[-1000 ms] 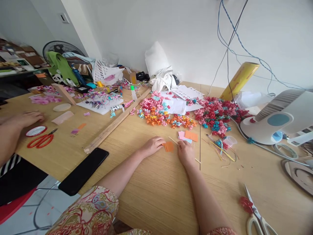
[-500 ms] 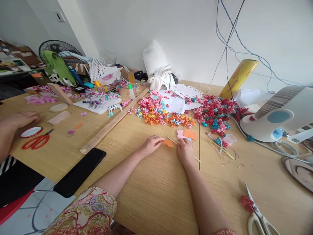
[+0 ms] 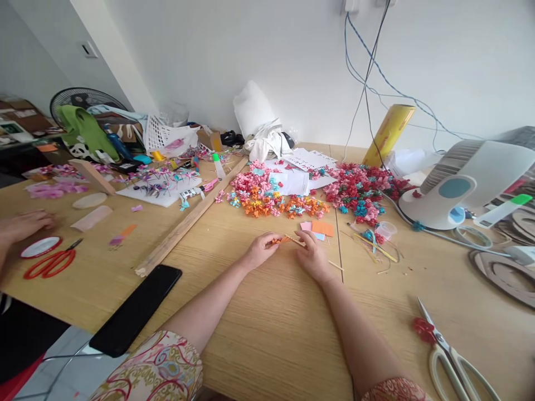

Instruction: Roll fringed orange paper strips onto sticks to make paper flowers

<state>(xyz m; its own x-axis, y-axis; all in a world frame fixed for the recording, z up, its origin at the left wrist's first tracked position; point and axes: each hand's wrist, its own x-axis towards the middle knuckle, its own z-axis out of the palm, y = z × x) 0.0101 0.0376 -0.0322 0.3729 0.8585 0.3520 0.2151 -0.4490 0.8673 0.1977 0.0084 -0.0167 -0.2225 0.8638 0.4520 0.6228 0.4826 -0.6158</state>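
My left hand (image 3: 259, 250) and my right hand (image 3: 313, 254) meet over the wooden table (image 3: 267, 328), both pinching a small folded orange paper strip (image 3: 282, 240) held between the fingertips. A thin wooden stick (image 3: 334, 265) lies under my right hand. Just beyond the hands lie small pink and orange paper squares (image 3: 320, 228). Farther back spread piles of small paper flowers, pink and orange (image 3: 267, 197) and red and blue (image 3: 363, 192).
Scissors with a red blob (image 3: 447, 356) lie at the front right, a black phone (image 3: 136, 309) at the front left. A long wooden slat (image 3: 190, 217) crosses the table. Another person's hand (image 3: 25, 225) rests at far left by red scissors (image 3: 50, 262). A white fan (image 3: 463, 186) stands right.
The orange paper, flat on the table before, is now lifted and folded narrow between both hands. The view shifted a little to the right.
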